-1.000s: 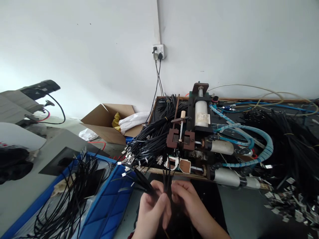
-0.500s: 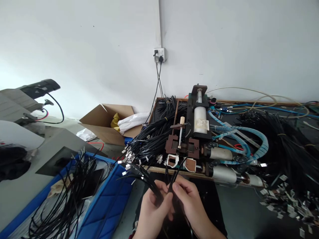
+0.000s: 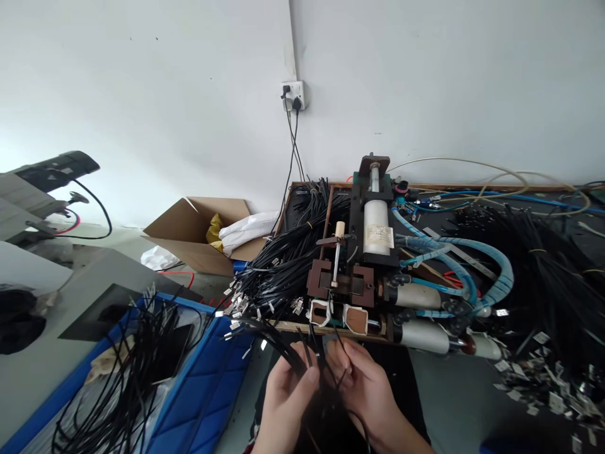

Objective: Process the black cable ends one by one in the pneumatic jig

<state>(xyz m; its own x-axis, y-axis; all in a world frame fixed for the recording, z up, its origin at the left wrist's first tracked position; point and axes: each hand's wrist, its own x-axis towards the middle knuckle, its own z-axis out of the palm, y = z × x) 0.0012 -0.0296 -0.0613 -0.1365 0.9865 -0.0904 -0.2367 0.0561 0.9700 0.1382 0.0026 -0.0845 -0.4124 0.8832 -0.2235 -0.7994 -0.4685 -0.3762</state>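
Note:
My left hand (image 3: pixel 284 400) is closed around a bundle of thin black cables (image 3: pixel 270 335), whose ends with small white-silver tips fan out to the upper left. Beside it, my right hand (image 3: pixel 371 394) pinches a black cable (image 3: pixel 341 340) between thumb and fingers. Several more strands run between the two hands; how many each holds is blurred. Just beyond them stands a pneumatic machine with brown clamp blocks (image 3: pixel 341 284), a white cylinder (image 3: pixel 377 227) and two white-edged jaw pads (image 3: pixel 355 320).
A blue crate (image 3: pixel 198 384) with loose black cables is at left, an open cardboard box (image 3: pixel 189 243) behind it. Cable piles lie on the bench on both sides: a left pile (image 3: pixel 283 265) and a right pile (image 3: pixel 534 271). Blue air hoses (image 3: pixel 501 271) loop beside the machine.
My right hand has shifted slightly right, away from the left, and its fingers have separated a strand from the bunch. The view has moved a little.

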